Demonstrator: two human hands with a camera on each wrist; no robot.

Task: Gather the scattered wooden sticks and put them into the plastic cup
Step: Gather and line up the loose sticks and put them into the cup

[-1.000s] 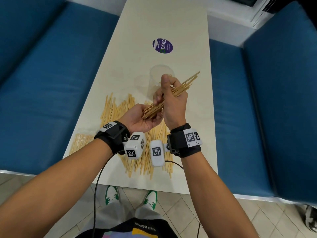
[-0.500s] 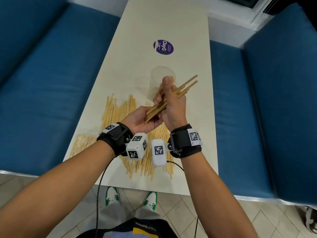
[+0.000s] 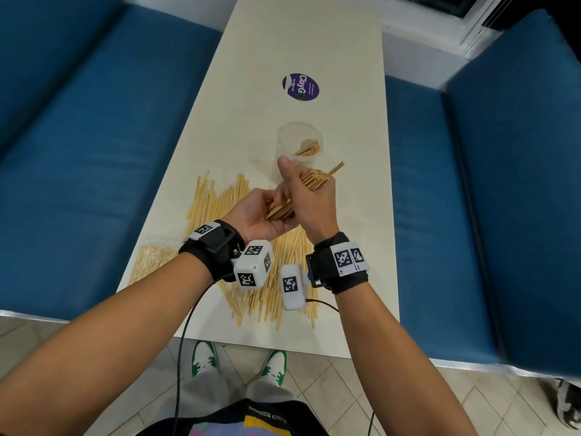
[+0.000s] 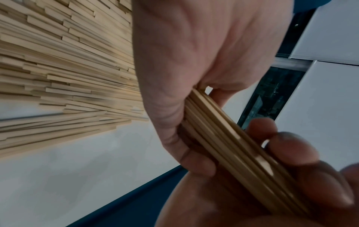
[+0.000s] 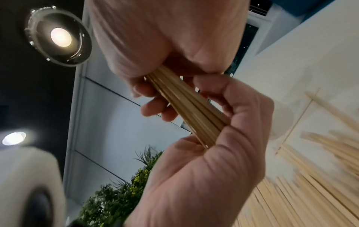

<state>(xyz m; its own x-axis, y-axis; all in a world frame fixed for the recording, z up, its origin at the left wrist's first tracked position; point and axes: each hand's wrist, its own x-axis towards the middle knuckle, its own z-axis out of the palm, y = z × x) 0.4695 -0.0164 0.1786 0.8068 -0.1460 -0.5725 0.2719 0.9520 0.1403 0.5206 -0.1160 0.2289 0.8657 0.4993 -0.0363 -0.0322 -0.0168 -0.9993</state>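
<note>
Head view: both hands, right hand (image 3: 309, 196) and left hand (image 3: 256, 215), clench one bundle of thin wooden sticks (image 3: 309, 182); square its ends, then tip it toward the clear plastic cup (image 3: 300, 143) at twelve o'clock.

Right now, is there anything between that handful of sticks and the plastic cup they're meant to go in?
Nothing visible stands in the way. The bundle of sticks, held by the left hand and right hand, is just on the near side of the plastic cup, whose open mouth already holds a few sticks.
</note>
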